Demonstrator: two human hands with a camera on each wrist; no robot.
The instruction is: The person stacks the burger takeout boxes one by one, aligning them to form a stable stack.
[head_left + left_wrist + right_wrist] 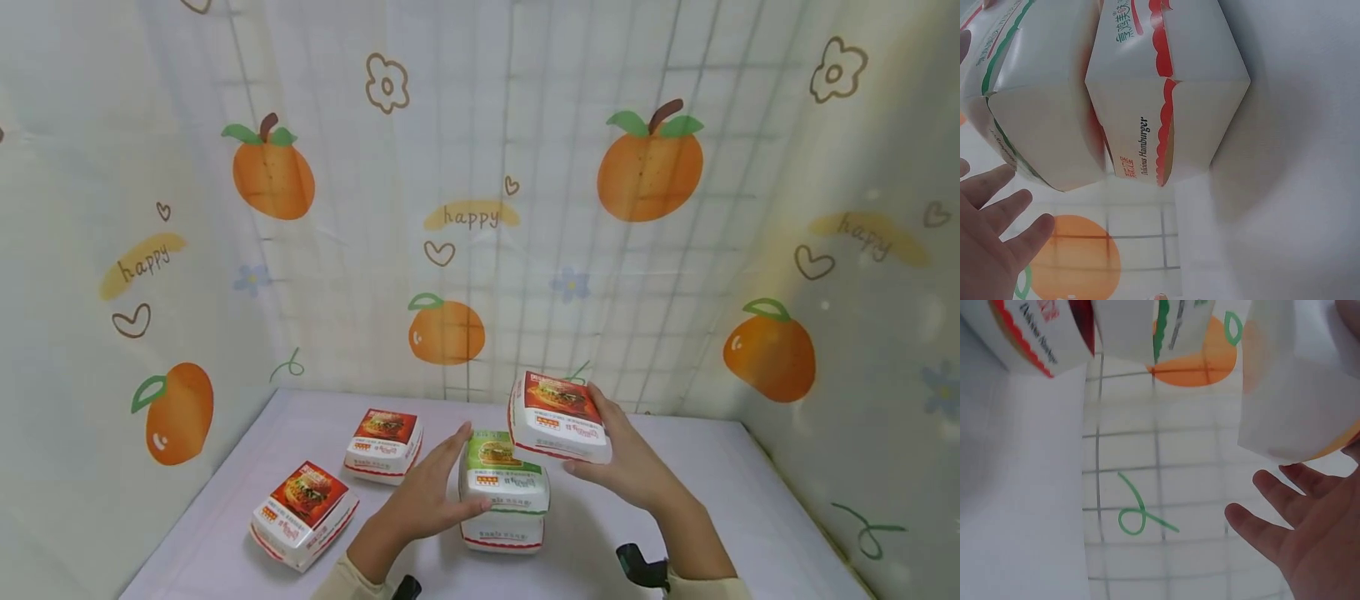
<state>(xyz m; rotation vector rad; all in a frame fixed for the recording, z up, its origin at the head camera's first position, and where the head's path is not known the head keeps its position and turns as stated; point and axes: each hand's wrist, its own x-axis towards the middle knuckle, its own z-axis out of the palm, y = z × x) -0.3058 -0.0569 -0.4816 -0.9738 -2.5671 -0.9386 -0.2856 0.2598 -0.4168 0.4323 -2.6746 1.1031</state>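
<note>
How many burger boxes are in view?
5: a front-left box, a back-left box, a green box stacked on a lower box, and a raised box in the right hand.

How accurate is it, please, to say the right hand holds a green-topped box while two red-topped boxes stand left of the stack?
Not quite: the head view shows the right hand holding a red-topped box; the rest stands.

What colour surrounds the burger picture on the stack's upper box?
Green on the hamburger box, clearest in the head view.
</note>
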